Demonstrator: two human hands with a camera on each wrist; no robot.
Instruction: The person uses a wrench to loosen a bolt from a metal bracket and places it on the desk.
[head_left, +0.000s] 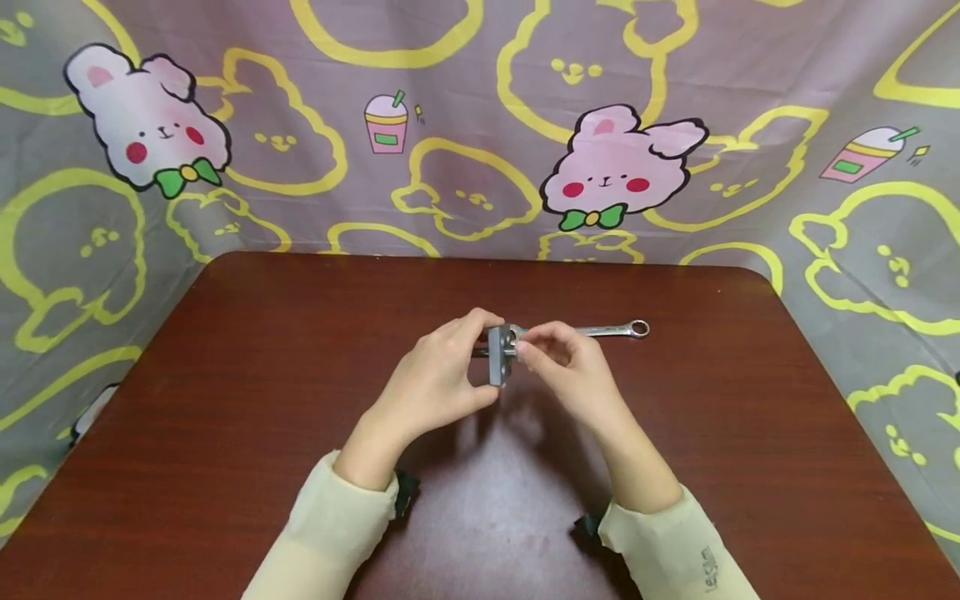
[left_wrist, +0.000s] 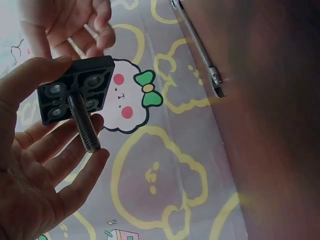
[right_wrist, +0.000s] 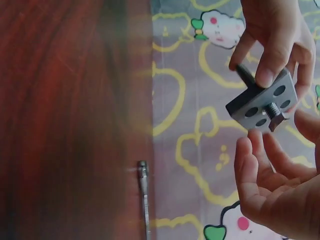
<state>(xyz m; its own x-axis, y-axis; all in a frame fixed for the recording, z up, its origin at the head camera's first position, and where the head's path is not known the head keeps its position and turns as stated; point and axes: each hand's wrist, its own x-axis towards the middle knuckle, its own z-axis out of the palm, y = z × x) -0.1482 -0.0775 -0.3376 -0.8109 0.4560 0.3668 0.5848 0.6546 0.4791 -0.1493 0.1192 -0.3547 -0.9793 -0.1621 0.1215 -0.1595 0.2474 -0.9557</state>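
My left hand (head_left: pixel 442 367) grips a square grey plate (head_left: pixel 495 357) by its edges, between thumb and fingers. The plate has several round holes, and a threaded bolt (left_wrist: pixel 82 122) passes through its middle. On the far face, a short end of the bolt shows with a small flat-sided metal piece (right_wrist: pixel 278 123) at its tip. My right hand (head_left: pixel 573 367) is beside that end, its thumb and fingertips close around it. In the right wrist view, its loosely bent fingers (right_wrist: pixel 252 160) appear apart from the bolt; any contact is hard to judge.
A combination wrench (head_left: pixel 611 331) lies behind the hands on the dark red-brown table (head_left: pixel 247 375). Its ring end points right, and the other end is partly hidden by the right hand. A patterned cloth (head_left: pixel 465 100) hangs around the table's back and sides.
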